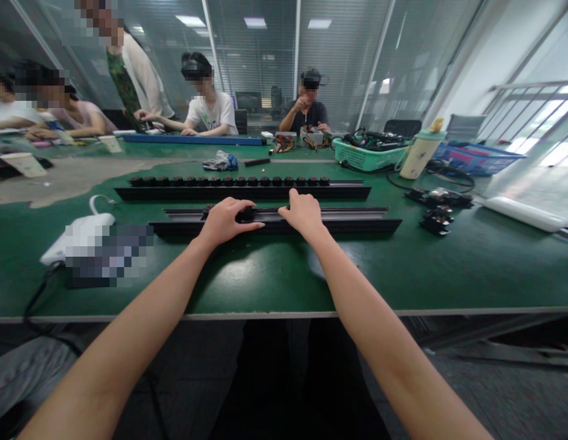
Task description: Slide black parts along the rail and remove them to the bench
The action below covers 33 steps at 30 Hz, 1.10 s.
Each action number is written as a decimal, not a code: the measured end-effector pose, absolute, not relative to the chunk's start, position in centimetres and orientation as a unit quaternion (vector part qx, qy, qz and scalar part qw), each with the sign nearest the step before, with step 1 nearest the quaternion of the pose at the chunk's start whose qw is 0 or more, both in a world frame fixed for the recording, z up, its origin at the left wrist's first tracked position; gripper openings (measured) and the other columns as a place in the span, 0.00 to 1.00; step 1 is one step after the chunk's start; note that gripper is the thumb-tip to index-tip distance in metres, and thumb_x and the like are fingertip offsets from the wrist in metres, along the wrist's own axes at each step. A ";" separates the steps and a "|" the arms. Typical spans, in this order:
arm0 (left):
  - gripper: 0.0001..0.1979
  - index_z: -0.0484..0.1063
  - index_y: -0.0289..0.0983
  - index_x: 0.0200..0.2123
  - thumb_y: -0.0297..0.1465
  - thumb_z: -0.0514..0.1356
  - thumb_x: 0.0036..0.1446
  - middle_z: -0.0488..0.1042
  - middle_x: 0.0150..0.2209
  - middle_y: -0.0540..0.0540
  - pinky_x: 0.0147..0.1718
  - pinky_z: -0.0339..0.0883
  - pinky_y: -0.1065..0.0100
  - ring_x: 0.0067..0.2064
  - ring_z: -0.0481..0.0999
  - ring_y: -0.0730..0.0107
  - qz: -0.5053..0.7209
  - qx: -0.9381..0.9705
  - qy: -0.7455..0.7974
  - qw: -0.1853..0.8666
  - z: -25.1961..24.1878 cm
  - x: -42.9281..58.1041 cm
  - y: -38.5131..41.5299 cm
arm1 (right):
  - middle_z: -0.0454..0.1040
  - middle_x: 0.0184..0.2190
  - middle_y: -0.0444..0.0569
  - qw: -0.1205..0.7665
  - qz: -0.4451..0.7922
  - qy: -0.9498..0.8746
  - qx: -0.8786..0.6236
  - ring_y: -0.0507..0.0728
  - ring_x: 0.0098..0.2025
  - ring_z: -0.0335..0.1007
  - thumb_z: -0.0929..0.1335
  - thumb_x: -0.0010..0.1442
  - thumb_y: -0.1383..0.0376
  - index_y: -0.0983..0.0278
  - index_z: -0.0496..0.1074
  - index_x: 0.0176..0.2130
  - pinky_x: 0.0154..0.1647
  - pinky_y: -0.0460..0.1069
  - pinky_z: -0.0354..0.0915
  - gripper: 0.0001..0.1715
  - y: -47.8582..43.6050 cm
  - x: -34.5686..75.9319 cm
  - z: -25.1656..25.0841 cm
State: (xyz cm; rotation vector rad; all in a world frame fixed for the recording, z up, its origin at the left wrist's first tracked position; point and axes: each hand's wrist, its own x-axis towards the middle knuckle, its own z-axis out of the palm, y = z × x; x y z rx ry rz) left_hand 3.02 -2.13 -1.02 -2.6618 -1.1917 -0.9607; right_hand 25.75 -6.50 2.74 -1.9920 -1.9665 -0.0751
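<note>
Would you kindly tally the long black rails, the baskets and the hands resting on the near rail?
Long black rails: 2, far rail and near rail.
Baskets: 2, green basket and blue basket.
Hands on the near rail: 2, left hand and right hand.
Total: 6.

Glass partition walls (339, 55) backed by grey slatted blinds enclose a workshop lit by rectangular white ceiling light panels (255, 22). A long green-topped work table with a pale metal edge (275, 287) stands over a dark grey floor (495, 379). At right, daylight pours through tall windows (559, 122) behind a grey metal railing (531, 85), beside a plain white wall (490, 49).
</note>
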 end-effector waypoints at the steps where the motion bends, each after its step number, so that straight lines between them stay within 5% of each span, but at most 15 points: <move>1: 0.31 0.77 0.43 0.51 0.59 0.64 0.55 0.80 0.46 0.41 0.51 0.69 0.53 0.50 0.75 0.51 -0.313 -0.866 -0.389 0.034 -1.0 3.0 -2.1 | 0.79 0.50 0.63 0.171 -0.028 -0.691 -0.701 0.68 0.56 0.72 0.64 0.66 0.62 0.68 0.69 0.54 0.53 0.57 0.66 0.20 -6.5 25.7 2.7; 33: 0.31 0.78 0.43 0.51 0.59 0.64 0.54 0.80 0.47 0.41 0.51 0.69 0.54 0.50 0.75 0.51 -0.311 -0.865 -0.393 0.033 -1.1 3.0 -2.0 | 0.79 0.50 0.65 0.171 -0.041 -0.672 -0.720 0.68 0.56 0.72 0.64 0.65 0.62 0.70 0.70 0.53 0.53 0.56 0.65 0.21 -6.3 26.3 2.6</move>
